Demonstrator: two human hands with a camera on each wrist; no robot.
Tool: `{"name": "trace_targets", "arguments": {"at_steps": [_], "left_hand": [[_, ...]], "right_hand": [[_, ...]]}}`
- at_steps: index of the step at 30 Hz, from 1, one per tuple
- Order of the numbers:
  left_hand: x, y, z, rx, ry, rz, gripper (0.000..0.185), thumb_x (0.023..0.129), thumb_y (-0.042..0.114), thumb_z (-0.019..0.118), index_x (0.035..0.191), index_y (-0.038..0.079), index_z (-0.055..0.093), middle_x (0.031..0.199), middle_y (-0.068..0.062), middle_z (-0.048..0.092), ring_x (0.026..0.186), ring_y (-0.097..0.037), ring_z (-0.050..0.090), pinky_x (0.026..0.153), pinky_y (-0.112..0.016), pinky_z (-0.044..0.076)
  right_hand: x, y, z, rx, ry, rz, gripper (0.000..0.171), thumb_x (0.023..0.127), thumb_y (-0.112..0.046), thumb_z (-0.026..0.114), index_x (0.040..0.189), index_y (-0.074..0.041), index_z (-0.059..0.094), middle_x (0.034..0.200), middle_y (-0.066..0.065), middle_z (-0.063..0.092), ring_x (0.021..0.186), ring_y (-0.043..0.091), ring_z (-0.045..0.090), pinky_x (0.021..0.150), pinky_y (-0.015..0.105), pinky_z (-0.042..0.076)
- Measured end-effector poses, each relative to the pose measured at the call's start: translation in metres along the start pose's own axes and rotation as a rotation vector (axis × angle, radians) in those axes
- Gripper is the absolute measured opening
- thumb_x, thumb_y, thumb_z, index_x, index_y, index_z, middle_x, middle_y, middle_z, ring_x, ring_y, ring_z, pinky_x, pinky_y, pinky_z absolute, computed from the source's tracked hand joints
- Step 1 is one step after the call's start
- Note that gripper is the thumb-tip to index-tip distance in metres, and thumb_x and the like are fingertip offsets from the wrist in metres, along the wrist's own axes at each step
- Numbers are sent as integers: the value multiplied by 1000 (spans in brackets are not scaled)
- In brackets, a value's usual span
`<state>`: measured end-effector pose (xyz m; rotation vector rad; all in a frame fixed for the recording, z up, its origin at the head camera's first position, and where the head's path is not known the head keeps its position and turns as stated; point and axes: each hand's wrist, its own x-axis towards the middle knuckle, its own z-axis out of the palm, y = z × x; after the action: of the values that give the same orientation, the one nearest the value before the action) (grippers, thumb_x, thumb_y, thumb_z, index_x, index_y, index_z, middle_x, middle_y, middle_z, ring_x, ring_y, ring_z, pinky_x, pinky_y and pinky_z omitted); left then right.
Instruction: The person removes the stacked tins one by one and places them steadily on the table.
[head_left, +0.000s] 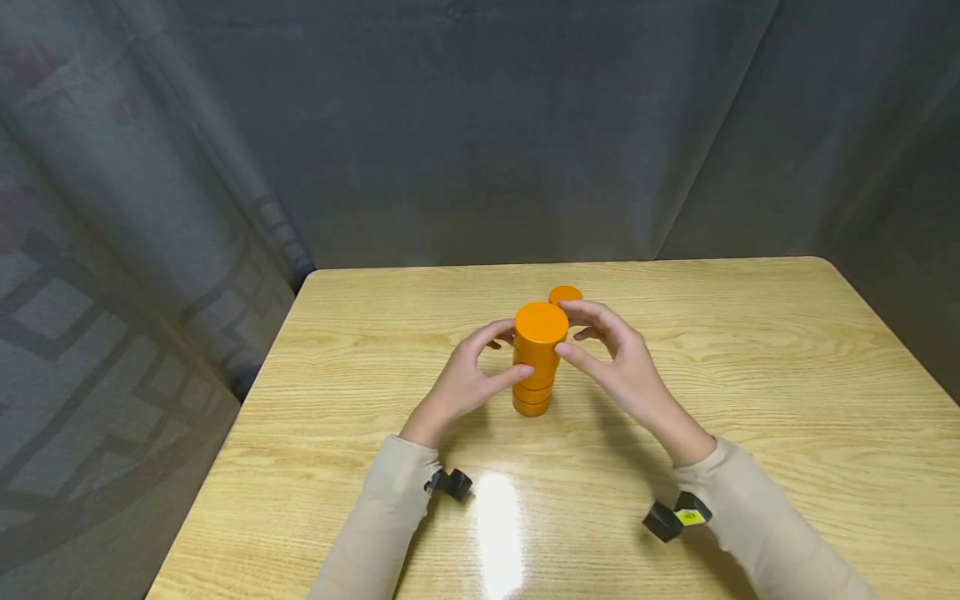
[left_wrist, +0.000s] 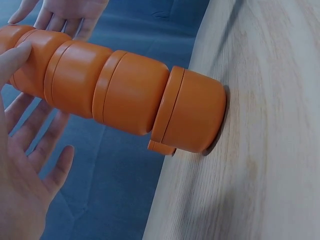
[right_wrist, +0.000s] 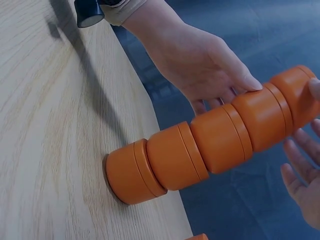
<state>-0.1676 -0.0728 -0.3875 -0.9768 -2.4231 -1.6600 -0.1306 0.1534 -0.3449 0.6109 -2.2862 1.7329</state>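
Wooden surface (head_left: pixel 750 417) carries everything, dark curtain behind it. Near its middle stands a stack of orange cups (head_left: pixel 537 360), four lidded pieces high as counted in both wrist views, upright but with the joints slightly out of line, so the column wavers a little. Judgement: stacking is mostly done; four pieces are up and one loose orange piece (head_left: pixel 566 294) lies on the surface just behind the stack, apart from it, not yet added. The left hand (head_left: pixel 467 382) sits on the left side of the stack, thumb tip touching the upper part and the other fingers (left_wrist: pixel 35 130) spread and relaxed beside the column without wrapping it; grip released, only steadying contact. The right hand (head_left: pixel 617 364) mirrors it on the right, thumb and fingertips (right_wrist: pixel 305 150) arched towards the top cup; the head view suggests light contact at the top rim, but the fingers are not curled round it, so this grip reads as released too. The stack stands between the two palms, its top level with the fingertips, its base well below both hands.
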Motion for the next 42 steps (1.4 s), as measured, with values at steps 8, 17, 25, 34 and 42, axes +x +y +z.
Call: {"name": "trace_targets", "arguments": {"at_steps": [8, 17, 25, 34, 42], "left_hand": [[0, -1, -1, 12, 3, 8, 54, 88, 20, 76, 137, 12, 56, 126, 3, 62, 110, -14, 54, 97, -55, 43], [1, 1, -2, 12, -2, 6, 54, 88, 19, 77, 137, 13, 56, 128, 2, 62, 111, -16, 54, 97, -56, 43], [1, 0, -1, 7, 1, 9, 53, 88, 18, 76, 137, 12, 56, 126, 4, 62, 110, -13, 54, 97, -56, 43], [2, -1, -2, 10, -3, 7, 53, 89, 21, 76, 137, 14, 56, 127, 5, 62, 109, -13, 54, 97, -56, 43], [-1, 0, -1, 13, 0, -2, 54, 88, 21, 77, 138, 14, 56, 125, 4, 63, 109, -15, 56, 97, -54, 44]], "right_hand": [[3, -2, 2, -4, -24, 6, 52, 89, -1, 72, 137, -6, 54, 135, 6, 57, 113, 14, 53, 96, 28, 42], [7, -4, 4, -13, -51, -13, 57, 86, -1, 75, 138, -2, 52, 132, 5, 58, 116, 14, 53, 95, 42, 42], [9, -6, 4, -38, -46, -16, 57, 85, -2, 76, 137, -3, 53, 127, 6, 61, 113, 14, 53, 95, 38, 42], [9, -7, 4, -34, -35, -17, 55, 85, -2, 76, 136, -7, 55, 127, 6, 62, 112, 14, 54, 94, 35, 43], [9, -4, 6, -13, -2, -32, 54, 85, 1, 75, 135, -5, 56, 124, 7, 63, 109, 14, 56, 92, 30, 44]]}}
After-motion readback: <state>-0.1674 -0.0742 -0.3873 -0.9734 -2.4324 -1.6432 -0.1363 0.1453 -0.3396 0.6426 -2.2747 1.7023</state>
